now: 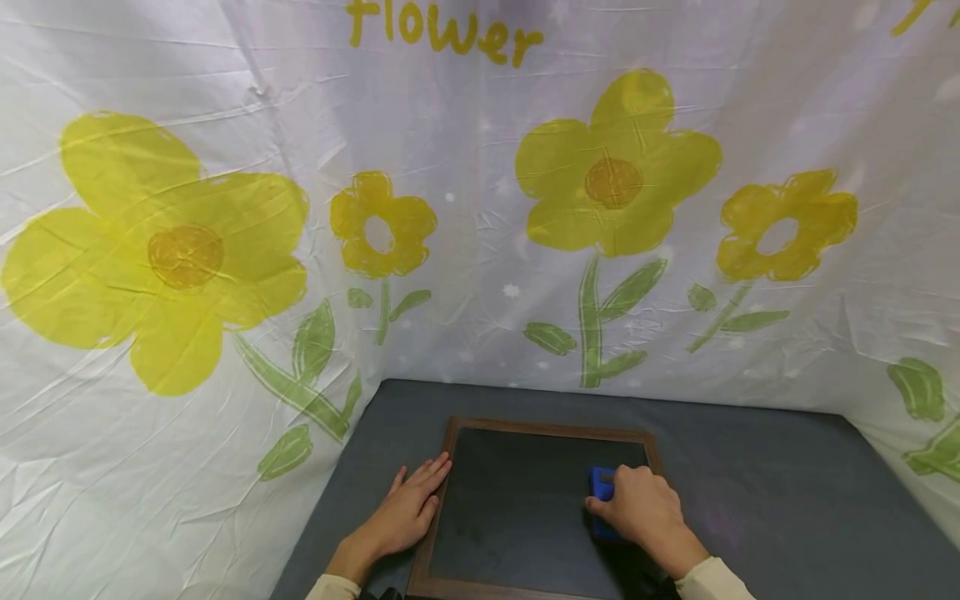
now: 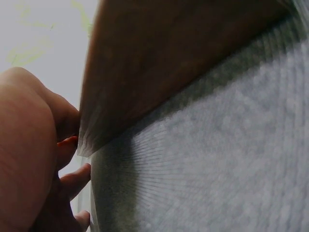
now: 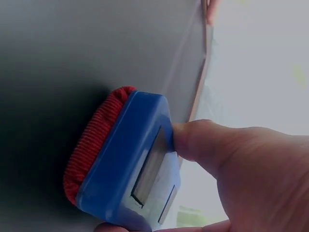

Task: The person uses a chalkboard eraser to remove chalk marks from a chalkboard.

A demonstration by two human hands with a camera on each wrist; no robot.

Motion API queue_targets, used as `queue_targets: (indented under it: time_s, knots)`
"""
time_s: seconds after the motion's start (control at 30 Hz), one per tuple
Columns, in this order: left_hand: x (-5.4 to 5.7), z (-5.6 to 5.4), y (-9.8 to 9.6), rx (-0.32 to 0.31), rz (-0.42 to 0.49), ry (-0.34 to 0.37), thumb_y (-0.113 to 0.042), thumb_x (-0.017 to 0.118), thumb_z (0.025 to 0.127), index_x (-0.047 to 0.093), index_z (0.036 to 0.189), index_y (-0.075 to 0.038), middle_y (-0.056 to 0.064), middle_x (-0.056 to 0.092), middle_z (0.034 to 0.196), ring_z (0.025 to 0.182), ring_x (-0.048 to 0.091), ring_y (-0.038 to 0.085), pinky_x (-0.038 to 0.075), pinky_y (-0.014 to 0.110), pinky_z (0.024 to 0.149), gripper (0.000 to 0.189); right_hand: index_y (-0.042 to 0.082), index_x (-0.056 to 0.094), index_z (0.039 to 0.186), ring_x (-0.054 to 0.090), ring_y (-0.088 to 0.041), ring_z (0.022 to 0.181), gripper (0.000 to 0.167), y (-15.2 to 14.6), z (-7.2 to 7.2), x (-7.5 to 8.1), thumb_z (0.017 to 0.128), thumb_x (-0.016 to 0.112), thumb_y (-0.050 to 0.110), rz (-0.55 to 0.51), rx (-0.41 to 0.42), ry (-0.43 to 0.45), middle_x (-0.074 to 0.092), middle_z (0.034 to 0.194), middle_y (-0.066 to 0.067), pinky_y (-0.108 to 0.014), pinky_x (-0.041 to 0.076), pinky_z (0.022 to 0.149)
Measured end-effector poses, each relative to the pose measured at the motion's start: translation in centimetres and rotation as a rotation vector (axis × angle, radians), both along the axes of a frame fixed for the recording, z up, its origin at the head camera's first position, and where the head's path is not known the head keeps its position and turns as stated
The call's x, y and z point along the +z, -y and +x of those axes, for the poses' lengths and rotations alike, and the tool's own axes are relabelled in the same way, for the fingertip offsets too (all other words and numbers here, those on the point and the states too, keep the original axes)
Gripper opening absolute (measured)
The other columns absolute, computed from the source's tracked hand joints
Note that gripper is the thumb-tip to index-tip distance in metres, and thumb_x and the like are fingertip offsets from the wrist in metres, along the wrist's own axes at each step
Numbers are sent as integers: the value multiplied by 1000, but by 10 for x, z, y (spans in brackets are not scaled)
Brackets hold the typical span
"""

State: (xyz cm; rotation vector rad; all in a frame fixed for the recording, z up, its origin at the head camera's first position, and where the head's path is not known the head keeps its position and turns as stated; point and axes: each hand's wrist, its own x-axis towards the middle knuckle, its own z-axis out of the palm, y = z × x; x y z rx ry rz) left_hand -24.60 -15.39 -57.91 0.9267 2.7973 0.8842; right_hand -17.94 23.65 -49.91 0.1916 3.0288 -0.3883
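Observation:
A blackboard [image 1: 525, 508] with a brown wooden frame lies on the dark table. My right hand [image 1: 647, 508] grips a blue board eraser [image 1: 602, 527] over the board's right part. In the right wrist view the eraser [image 3: 130, 159] has a red ribbed cloth underside turned to the board, and my thumb presses on its blue body. My left hand [image 1: 405, 510] rests at the board's left side, fingers stretched along the wooden frame. Close up in the left wrist view, the frame's side [image 2: 159, 58] rises beside my left fingers [image 2: 75, 181].
A dark grey cloth [image 1: 780, 492] covers the table. Behind and beside it hangs a white curtain [image 1: 465, 325] printed with yellow flowers and the word "flower". Light sleeves [image 1: 712, 581] cover both wrists.

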Motion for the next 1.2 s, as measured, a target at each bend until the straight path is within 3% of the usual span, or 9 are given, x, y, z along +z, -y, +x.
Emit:
queue_targets:
  time_s: [0.5, 0.8, 1.2]
  knots:
    - [3, -2, -1, -5, -4, -1, -4, 53, 110, 42, 168, -1, 15, 35, 178, 162, 37, 47, 15, 84, 123, 59, -6, 72, 105, 63, -26, 63, 68, -43, 9, 6, 90, 84, 59, -13, -65, 68, 67, 81, -13, -41, 52, 54]
    - [2, -2, 0, -13, -6, 11, -4, 53, 110, 42, 168, -1, 15, 35, 178, 162, 36, 47, 14, 84, 123, 59, -4, 72, 101, 62, -23, 59, 63, -43, 10, 5, 90, 85, 57, -22, -60, 75, 65, 76, -10, -37, 49, 51]
    - [2, 0, 0, -13, -8, -3, -4, 54, 109, 43, 167, 0, 16, 36, 177, 161, 37, 47, 15, 84, 123, 58, -4, 74, 98, 62, -24, 60, 61, -40, 10, 4, 90, 86, 55, -10, -28, 28, 65, 76, -11, -40, 53, 53]
